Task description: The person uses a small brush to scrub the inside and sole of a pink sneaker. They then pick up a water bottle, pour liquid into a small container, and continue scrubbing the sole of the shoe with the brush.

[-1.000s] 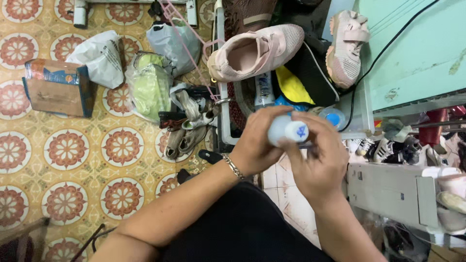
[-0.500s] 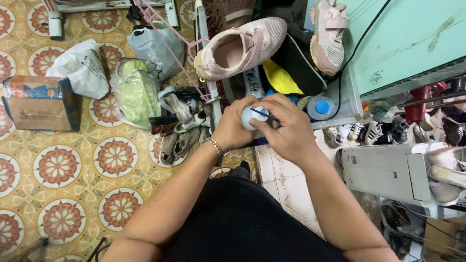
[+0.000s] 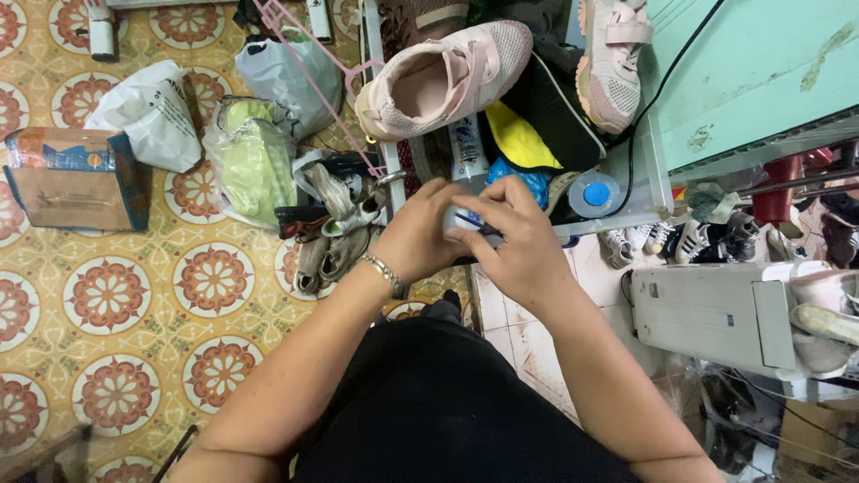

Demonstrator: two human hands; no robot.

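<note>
1. Small white container [image 3: 463,219], with a dark blue patch on it, sits at the middle of the frame, clasped between both hands and mostly hidden by them; it may be a little bottle or tub, but too little shows to be sure.
2. Left hand [image 3: 422,234] wraps around its left side, fingers curled shut on it; a metal bracelet [image 3: 386,273] lies at the wrist.
3. Right hand [image 3: 517,234] closes over its top and right side, fingertips pinching it from above.
4. It looks light and rigid, probably smooth plastic, so somewhat slippery; the body offers the surest hold, with the top taken between fingertips.
5. Above the hands, two pink sneakers [image 3: 447,76] rest on a cluttered metal rack, with a round blue lid [image 3: 594,193] at the rack's right end.
6. The patterned tile floor [image 3: 107,295] fills the left of the frame, carrying a cardboard box [image 3: 72,179], plastic bags [image 3: 250,152] and worn shoes [image 3: 335,237].
7. A pale green counter [image 3: 761,72] occupies the upper right; a grey machine [image 3: 716,313] stands below it.
</note>
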